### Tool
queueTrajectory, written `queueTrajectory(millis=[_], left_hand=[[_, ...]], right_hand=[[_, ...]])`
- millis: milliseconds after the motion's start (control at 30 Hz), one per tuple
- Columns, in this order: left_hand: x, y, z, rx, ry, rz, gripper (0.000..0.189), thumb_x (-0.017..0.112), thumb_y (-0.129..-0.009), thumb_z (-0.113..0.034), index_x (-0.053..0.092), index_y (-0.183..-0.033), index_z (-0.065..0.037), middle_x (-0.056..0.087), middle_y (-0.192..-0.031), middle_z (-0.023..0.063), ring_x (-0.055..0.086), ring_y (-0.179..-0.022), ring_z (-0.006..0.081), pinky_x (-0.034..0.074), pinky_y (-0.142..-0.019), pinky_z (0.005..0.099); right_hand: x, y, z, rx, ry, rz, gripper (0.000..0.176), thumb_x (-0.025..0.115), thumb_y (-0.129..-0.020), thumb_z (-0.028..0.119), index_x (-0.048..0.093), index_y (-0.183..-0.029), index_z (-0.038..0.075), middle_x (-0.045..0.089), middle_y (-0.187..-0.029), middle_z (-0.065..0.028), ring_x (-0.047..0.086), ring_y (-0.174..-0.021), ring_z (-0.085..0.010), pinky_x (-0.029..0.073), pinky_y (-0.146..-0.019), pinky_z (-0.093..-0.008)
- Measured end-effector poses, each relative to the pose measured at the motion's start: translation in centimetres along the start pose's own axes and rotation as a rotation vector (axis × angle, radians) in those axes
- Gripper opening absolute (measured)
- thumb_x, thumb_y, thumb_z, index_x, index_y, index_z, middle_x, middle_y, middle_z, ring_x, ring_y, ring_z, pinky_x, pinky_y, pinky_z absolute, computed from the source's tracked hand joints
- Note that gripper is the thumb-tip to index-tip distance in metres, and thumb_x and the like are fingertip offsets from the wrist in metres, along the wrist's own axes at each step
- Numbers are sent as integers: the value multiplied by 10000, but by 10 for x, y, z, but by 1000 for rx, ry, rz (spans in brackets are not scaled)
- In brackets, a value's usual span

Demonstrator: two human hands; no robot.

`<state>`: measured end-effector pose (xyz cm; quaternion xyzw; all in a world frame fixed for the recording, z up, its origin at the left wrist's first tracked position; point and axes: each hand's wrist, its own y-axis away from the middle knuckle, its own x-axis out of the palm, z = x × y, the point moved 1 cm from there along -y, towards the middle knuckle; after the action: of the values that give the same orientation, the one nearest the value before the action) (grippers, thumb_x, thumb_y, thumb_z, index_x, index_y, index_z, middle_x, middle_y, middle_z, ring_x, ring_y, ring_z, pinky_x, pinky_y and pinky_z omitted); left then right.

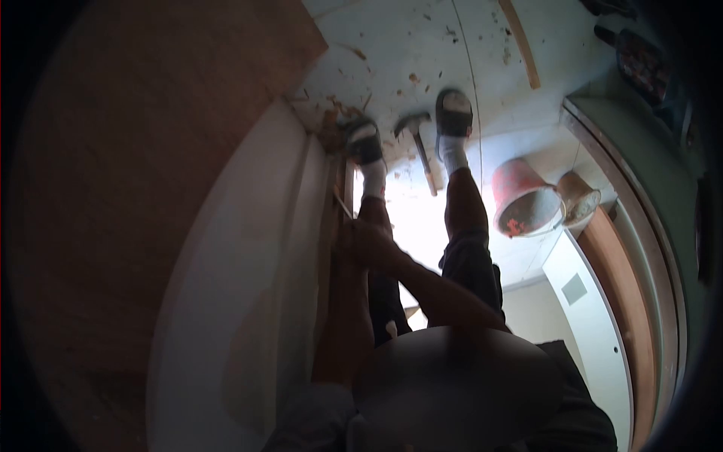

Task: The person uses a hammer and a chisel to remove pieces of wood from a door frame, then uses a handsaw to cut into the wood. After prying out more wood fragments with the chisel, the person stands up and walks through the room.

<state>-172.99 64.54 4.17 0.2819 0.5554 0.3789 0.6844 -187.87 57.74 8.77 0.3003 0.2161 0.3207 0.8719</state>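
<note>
My left hand (pixel 346 245) and my right hand (pixel 370 244) are close together in shadow beside the white frame at the left. Both look closed. A thin pale tool (pixel 343 203) sticks out above them toward the frame's edge; its lower end is hidden by the hands, and which hand bears it more is hard to tell. A claw hammer (pixel 422 147) lies on the floor between my feet, which are in dark open slippers.
Wood chips (pixel 331 124) and debris are scattered on the pale floor. A red bucket (pixel 523 197) and a smaller bucket (pixel 578 197) are at the right. A wooden strip (pixel 521 45) lies farther up. A brown panel (pixel 166 98) fills the upper left.
</note>
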Motion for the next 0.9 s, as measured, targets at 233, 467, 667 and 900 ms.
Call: queueTrajectory(millis=[233, 467, 667, 900], left_hand=[[29, -16, -14, -38, -68, -43, 342, 555, -881, -230, 608, -1162, -43, 614, -1195, 129, 596, -1117, 244, 476, -951, 362], [41, 14, -6, -103, -150, -39, 355, 570, -875, -237, 605, -1169, -40, 615, -1187, 133, 601, -1107, 248, 483, -941, 354], [43, -3, -25, -133, -150, -58, 368, 583, -871, -244, 602, -1175, -38, 616, -1181, 137, 605, -1097, 251, 489, -932, 347], [62, 20, -25, -188, -243, -72, 383, 598, -865, -251, 599, -1182, -35, 617, -1174, 141, 611, -1087, 255, 495, -922, 339]], right_hand=[[-4, -27, -8, -60, 89, -107, 206, 587, -860, 122, 636, -985, -34, 675, -885, -217, 707, -776, -327, 593, -618, -412], [50, -1, 20, 196, -373, -288, 218, 609, -833, 154, 638, -950, -28, 671, -865, -162, 704, -773, -254, 578, -634, -396], [92, -22, -8, -132, 18, -234, 321, 452, -931, 187, 583, -1037, -86, 646, -674, -176, 692, -676, -317, 543, -541, -465], [82, -27, -6, -47, -231, -77, 328, 481, -933, 172, 578, -1093, -97, 659, -853, -231, 696, -737, -346, 558, -564, -461]])
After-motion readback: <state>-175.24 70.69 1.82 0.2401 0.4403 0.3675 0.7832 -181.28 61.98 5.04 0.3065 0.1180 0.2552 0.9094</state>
